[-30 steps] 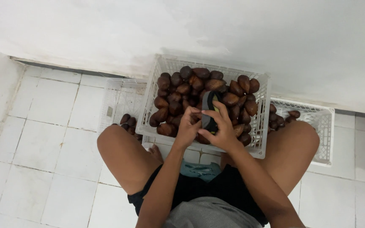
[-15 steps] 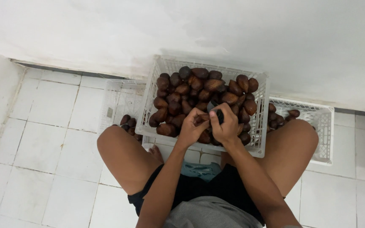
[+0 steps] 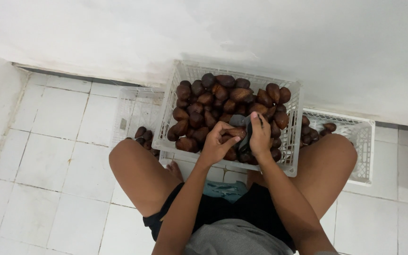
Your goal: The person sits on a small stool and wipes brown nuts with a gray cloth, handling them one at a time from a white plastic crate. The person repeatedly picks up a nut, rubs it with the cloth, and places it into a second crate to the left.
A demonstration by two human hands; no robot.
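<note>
Brown scaly oval fruit (image 3: 233, 132) pinched in left hand (image 3: 218, 144) over white plastic crate's (image 3: 294, 118) near edge | right hand (image 3: 259, 137) closed round dark grey cloth (image 3: 242, 123), apparently for wiping | side crates (image 3: 362, 141) on tiled floor (image 3: 48, 156)

brown scaly fruit (image 3: 234, 133) | pinched upright — over heaped white crate (image 3: 294, 141)

— Setting? 
— Looked like a plain back room or utility corner of a home or small produce-sorting spot. Floor (image 3: 57, 141) was white square tile with dark grout; walls (image 3: 308, 42) were bare, scuffed white plaster.
— Evidence of produce work?
— White plastic crates (image 3: 294, 141) sat on the floor against the wall, the middle one heaped with brown scaly fruit (image 3: 223, 101). The person sat low on the floor.
</note>
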